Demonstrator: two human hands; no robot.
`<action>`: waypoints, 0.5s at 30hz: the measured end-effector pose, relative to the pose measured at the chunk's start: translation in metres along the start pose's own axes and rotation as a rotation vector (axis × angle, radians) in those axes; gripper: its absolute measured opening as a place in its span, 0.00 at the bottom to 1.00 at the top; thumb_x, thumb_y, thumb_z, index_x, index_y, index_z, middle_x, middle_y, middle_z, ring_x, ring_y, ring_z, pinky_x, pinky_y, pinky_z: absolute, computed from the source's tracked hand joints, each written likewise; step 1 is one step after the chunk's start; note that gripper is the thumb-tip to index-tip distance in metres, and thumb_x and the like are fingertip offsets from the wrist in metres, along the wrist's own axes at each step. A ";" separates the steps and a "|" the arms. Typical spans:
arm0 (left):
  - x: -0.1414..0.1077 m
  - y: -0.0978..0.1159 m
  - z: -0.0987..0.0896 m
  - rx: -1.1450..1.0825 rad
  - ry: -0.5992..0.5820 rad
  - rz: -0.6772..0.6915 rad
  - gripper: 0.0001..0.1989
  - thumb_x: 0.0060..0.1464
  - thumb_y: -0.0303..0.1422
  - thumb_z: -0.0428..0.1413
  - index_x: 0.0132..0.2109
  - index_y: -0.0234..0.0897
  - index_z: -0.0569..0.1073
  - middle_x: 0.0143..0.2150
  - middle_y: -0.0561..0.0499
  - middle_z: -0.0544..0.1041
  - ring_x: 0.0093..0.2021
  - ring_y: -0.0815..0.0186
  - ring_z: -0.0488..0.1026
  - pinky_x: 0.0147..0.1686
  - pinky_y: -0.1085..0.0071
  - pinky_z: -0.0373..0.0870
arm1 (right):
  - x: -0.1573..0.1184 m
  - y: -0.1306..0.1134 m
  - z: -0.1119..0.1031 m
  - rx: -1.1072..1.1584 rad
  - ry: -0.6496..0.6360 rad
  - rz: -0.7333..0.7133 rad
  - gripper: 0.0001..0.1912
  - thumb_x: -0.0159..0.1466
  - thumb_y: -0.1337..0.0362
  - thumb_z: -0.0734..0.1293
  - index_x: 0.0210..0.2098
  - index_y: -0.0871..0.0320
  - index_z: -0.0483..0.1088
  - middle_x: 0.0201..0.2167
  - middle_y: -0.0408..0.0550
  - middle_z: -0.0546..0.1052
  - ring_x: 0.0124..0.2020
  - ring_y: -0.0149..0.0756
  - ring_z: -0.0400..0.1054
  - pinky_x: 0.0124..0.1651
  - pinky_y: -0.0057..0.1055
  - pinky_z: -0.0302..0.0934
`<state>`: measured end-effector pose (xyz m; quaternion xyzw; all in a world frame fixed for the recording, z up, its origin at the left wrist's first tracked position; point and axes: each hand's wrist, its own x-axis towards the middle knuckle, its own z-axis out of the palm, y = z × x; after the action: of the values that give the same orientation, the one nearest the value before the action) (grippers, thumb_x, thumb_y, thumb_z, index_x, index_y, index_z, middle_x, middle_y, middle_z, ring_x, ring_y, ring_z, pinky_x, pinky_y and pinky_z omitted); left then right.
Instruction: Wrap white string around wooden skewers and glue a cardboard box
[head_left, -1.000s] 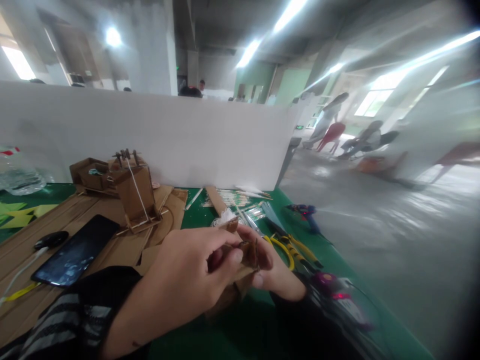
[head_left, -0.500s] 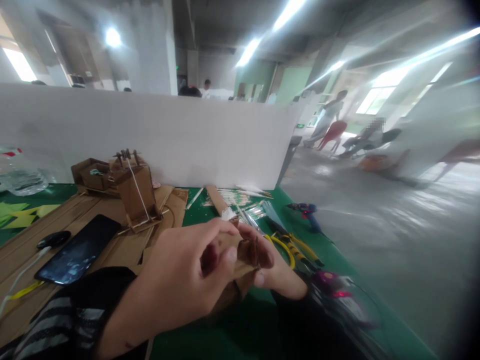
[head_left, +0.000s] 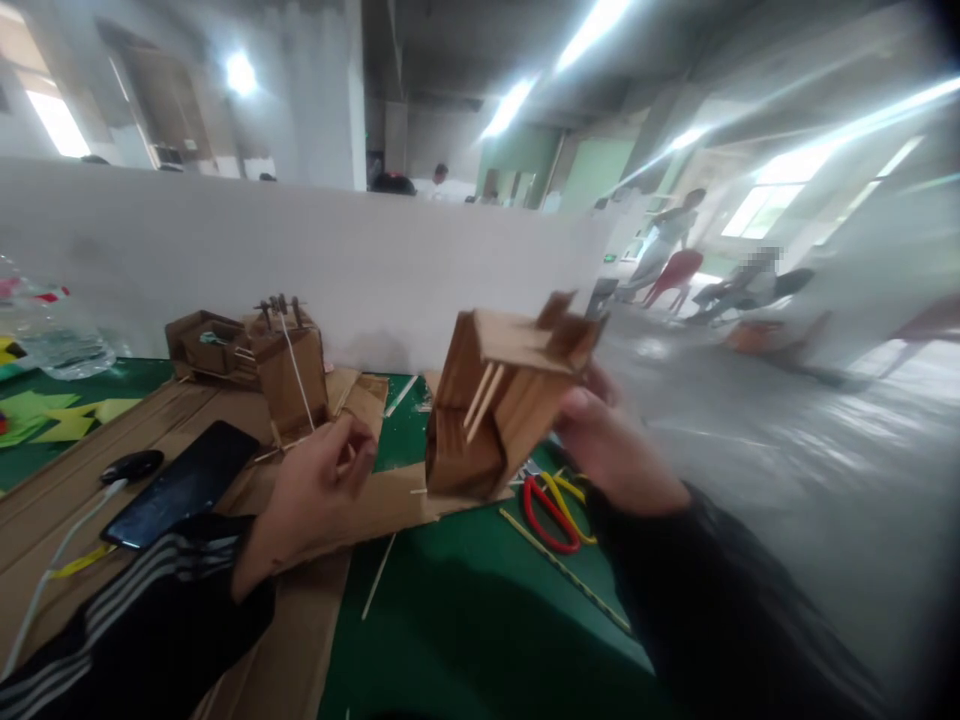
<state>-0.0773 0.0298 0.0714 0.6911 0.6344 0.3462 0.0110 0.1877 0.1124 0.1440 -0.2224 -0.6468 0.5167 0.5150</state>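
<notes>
My right hand (head_left: pixel 626 440) grips a brown cardboard box model (head_left: pixel 495 390) by its right side and holds it tilted above the table. Two thin wooden sticks (head_left: pixel 484 400) stand out from its open front, and small cardboard flaps rise at its top right. My left hand (head_left: pixel 319 490) hovers apart from it over the cardboard sheet (head_left: pixel 292 650), fingers curled closed; whether something small is in them cannot be made out. Just behind the left hand stands a second cardboard model (head_left: pixel 289 370) with a white stick across its front.
Red-handled scissors (head_left: pixel 551 515) and a yellow-handled tool (head_left: pixel 566 500) lie below the raised model. A phone (head_left: pixel 180 485), a black mouse-like object (head_left: pixel 131 465) and a plastic bottle (head_left: pixel 67 335) are at left. A white partition (head_left: pixel 360 260) closes the far side; people sit and stand beyond.
The cardboard model has risen and turned, now in my right hand alone. My left hand has let go of it and drawn left. Scissors and a cardboard strip have come into sight.
</notes>
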 end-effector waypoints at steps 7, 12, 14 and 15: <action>-0.023 -0.029 0.056 0.109 -0.196 0.149 0.14 0.60 0.39 0.48 0.48 0.38 0.70 0.47 0.46 0.74 0.48 0.57 0.69 0.48 0.61 0.65 | 0.102 0.058 0.024 0.036 -0.017 -0.027 0.21 0.56 0.58 0.71 0.48 0.51 0.65 0.52 0.42 0.71 0.53 0.39 0.66 0.53 0.39 0.64; -0.031 -0.035 0.064 0.120 -0.246 0.154 0.19 0.58 0.45 0.51 0.52 0.40 0.69 0.52 0.46 0.72 0.53 0.54 0.67 0.52 0.59 0.63 | 0.156 0.120 0.048 0.054 -0.006 0.031 0.26 0.51 0.59 0.73 0.47 0.53 0.64 0.51 0.44 0.72 0.51 0.36 0.67 0.54 0.37 0.63; -0.031 -0.038 0.065 0.125 -0.248 0.161 0.21 0.57 0.46 0.52 0.52 0.40 0.69 0.53 0.45 0.72 0.54 0.53 0.66 0.52 0.58 0.63 | 0.171 0.138 0.057 0.050 0.011 0.043 0.26 0.50 0.59 0.73 0.47 0.54 0.63 0.52 0.45 0.71 0.52 0.37 0.66 0.54 0.38 0.63; -0.032 -0.039 0.066 0.124 -0.251 0.161 0.21 0.57 0.46 0.52 0.52 0.40 0.69 0.53 0.45 0.72 0.55 0.53 0.66 0.52 0.58 0.63 | 0.177 0.145 0.061 0.047 0.023 0.052 0.26 0.50 0.59 0.73 0.46 0.54 0.63 0.52 0.45 0.71 0.52 0.37 0.66 0.54 0.38 0.63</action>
<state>-0.0772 0.0374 -0.0111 0.7770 0.5906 0.2170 0.0200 0.0316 0.2835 0.0948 -0.2328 -0.6225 0.5426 0.5137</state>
